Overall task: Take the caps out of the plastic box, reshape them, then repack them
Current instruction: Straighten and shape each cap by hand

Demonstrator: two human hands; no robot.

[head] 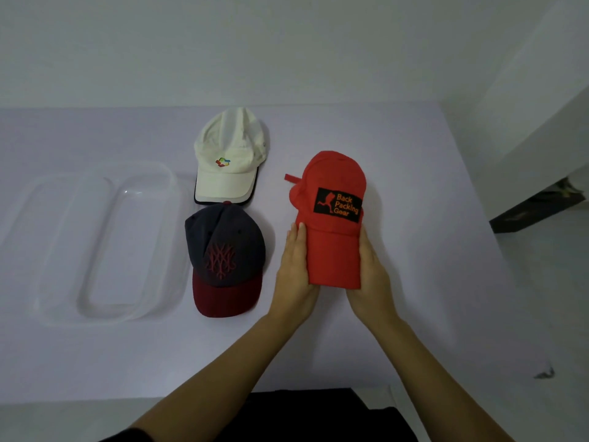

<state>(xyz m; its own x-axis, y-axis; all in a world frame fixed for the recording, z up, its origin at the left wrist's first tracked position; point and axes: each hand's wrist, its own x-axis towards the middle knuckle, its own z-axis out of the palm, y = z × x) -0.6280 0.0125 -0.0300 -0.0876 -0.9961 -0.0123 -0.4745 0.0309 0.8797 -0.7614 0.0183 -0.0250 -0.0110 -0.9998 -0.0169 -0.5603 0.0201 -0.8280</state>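
Note:
A red cap (331, 250) with a black "Back Packing Gear" patch is held by its brim between both hands, crown pointing away from me. My left hand (294, 275) presses the brim's left edge and my right hand (371, 275) presses its right edge, curving the brim. A white cap (229, 157) with a coloured logo lies on the table further back. A dark grey cap (223, 250) with a maroon brim lies in front of it, left of my hands. The clear plastic box (60, 250) sits at the left with nothing visible inside.
The white table (414, 314) runs to a wall at the back and an edge at the right. A dark object (538, 205) sits on the floor beyond the right edge. The table's near edge is just in front of my body.

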